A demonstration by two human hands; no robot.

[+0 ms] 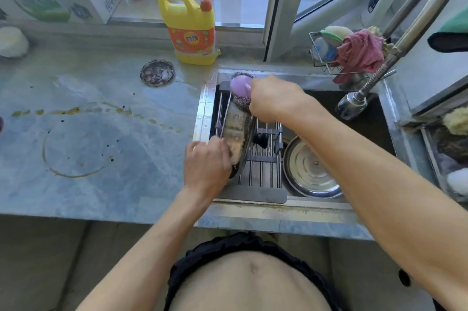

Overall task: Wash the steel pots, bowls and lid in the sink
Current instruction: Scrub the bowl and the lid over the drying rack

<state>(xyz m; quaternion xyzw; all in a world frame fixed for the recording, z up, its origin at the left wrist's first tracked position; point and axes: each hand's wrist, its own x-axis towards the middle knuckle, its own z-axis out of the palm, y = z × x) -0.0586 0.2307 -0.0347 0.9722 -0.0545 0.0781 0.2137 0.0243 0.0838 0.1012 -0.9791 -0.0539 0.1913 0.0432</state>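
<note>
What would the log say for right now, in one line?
left hand: holds steel pot on edge | right hand: scrubs with scourer | lid: in sink

Person seen from above: both forearms are bare, no sleeves being worn. The left hand [206, 162] and right hand [274, 99] are ungloved. A gathered black waistband [243, 243] is worn below an uncovered midriff.

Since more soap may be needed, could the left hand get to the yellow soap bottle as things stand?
Probably not at once: the left hand is holding the steel pan on edge. Once freed, the counter toward the soap bottle looks unobstructed.
</note>
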